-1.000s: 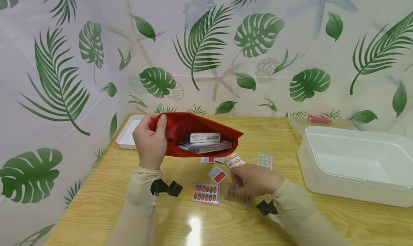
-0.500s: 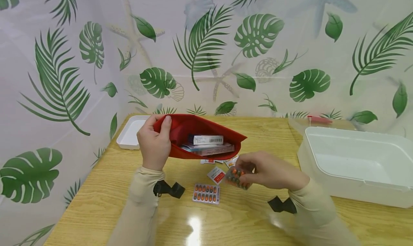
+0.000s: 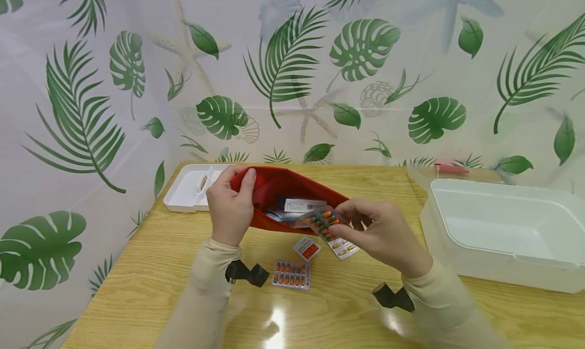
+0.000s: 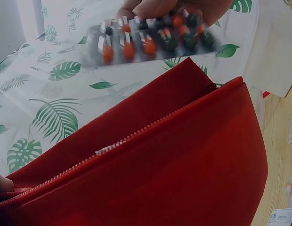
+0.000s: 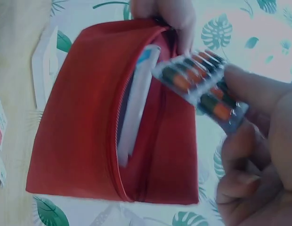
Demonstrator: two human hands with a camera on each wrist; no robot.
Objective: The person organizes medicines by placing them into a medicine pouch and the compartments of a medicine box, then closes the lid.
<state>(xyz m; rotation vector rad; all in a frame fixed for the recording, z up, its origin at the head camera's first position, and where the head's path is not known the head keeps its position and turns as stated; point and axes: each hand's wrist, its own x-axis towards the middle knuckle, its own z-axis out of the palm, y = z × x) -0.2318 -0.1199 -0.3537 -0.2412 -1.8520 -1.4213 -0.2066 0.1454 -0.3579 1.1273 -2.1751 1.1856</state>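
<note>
Red pouch [image 3: 297, 186], mid-frame, gapes, left hand [image 3: 230, 205] gripping its rim presumably for access, right hand [image 3: 383, 233] pinching a strip [image 3: 322, 222].

Red pouch [image 5: 75, 117]; orange and green capsules [image 5: 194, 73].

A box [image 3: 305, 205] lies in the pouch [image 4: 183, 160]. Left of the pouch sits a tray [image 3: 182, 186]; right of it, a tub [image 3: 484, 261]. Before it lie a packet [image 3: 307, 249] and, farther out, a capsule strip [image 3: 291, 274].

L hand [image 3: 230, 205]: gripping, thumb [image 3: 247, 184] on top | R hand [image 3: 384, 233]: pinching w/ fingers [image 3: 356, 207] | arms [image 3: 197, 288] fwd (both sleeved)
</note>
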